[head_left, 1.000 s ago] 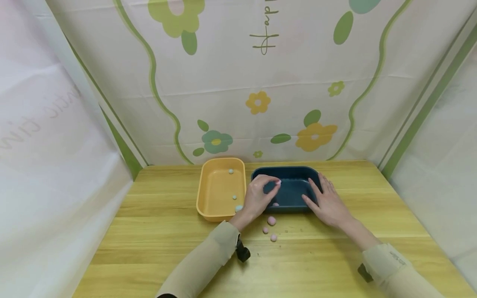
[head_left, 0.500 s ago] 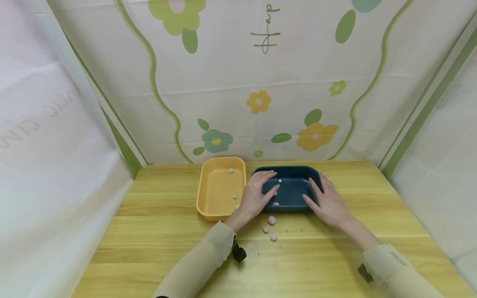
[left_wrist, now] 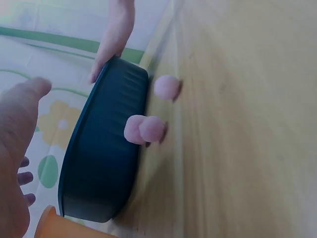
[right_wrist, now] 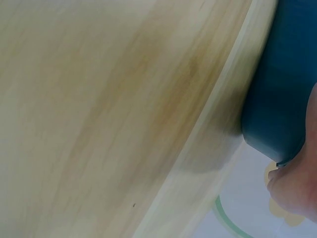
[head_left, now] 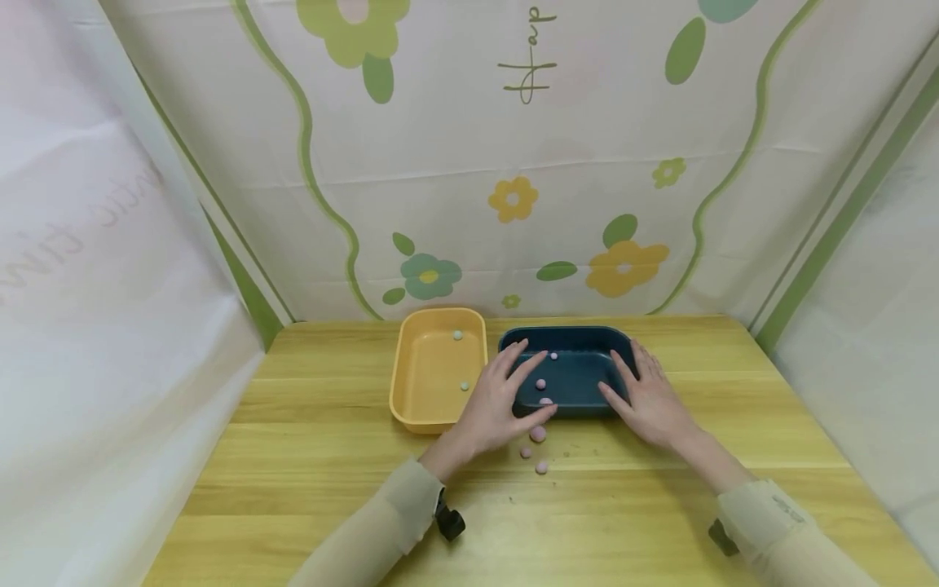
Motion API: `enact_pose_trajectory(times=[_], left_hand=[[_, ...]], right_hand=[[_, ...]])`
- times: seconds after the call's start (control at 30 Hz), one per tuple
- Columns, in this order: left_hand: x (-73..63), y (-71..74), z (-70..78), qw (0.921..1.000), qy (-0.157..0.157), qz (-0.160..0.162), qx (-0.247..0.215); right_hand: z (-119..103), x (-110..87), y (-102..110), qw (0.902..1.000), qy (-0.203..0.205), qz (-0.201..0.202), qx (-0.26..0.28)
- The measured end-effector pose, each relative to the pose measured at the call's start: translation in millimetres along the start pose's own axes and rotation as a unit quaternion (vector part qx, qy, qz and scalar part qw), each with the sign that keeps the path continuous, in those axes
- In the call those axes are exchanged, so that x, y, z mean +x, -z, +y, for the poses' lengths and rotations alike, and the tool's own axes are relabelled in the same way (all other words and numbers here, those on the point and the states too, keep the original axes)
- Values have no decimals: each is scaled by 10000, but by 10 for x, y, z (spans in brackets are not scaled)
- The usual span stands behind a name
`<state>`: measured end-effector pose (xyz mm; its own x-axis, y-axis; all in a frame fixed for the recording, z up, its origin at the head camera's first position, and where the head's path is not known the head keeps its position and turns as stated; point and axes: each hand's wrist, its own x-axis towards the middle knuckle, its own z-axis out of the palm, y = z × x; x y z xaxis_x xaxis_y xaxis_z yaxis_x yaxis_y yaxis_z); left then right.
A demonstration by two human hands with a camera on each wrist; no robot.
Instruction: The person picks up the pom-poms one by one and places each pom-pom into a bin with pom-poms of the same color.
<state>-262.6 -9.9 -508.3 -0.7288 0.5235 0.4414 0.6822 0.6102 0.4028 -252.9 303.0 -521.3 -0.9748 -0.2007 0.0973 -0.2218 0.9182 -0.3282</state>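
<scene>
My left hand [head_left: 490, 408] hovers over the near left corner of the dark blue tray [head_left: 579, 410], fingers spread and holding nothing. Inside the tray lie a small pale pink ball [head_left: 553, 355], a pink ball [head_left: 540, 384] and another pink ball [head_left: 546, 402], partly hidden by the near wall. My right hand [head_left: 653, 408] rests on the tray's right end with its fingers extended over the rim. On the table in front are a larger pink ball [head_left: 538, 434] and two smaller ones, a left one [head_left: 526, 452] and a nearer one [head_left: 541, 467].
Left of the blue tray stands a yellow tray [head_left: 396, 383]. A pale green ball [head_left: 458, 335] and a smaller one [head_left: 465, 386] lie in it; my left hand covers its near right corner. The wooden table [head_left: 315, 456] meets a flower-printed cloth [head_left: 440, 163] behind.
My left hand let go of a small pink ball, which now lies in the blue tray. The hand then opened wider and drew back slightly toward me. My right hand stayed at the rim.
</scene>
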Motion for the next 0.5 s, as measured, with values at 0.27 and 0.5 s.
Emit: enact_pose_trajectory(times=[0.27, 0.5], left_hand=[[-193, 45, 37, 9986, -208, -421, 258], [-369, 52, 83, 9975, -431, -528, 186]], right_hand=[[24, -11, -29, 10000, 13, 41, -8], [14, -3, -27, 9999, 86, 111, 46]])
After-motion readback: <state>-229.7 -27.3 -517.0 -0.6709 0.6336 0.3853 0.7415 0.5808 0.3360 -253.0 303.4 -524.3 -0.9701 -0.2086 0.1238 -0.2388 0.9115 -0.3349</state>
